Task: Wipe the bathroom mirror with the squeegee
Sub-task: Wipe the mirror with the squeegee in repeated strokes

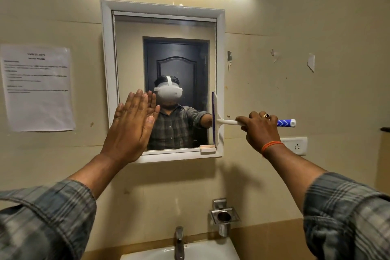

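Head view: left hand (128,126) flat, fingers straight and together, pressed to the lower left of the white-framed mirror (166,27). Right hand (260,129) wrapped around the squeegee (217,121) handle, white with a blue end, held level; blade upright against the mirror's right edge. Below: tap (179,243), washbasin (202,251). Printed notice (38,88) taped left.

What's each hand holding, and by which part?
Right hand grips the squeegee by its handle, near the blue end. Left hand holds nothing, flat against the mirror.
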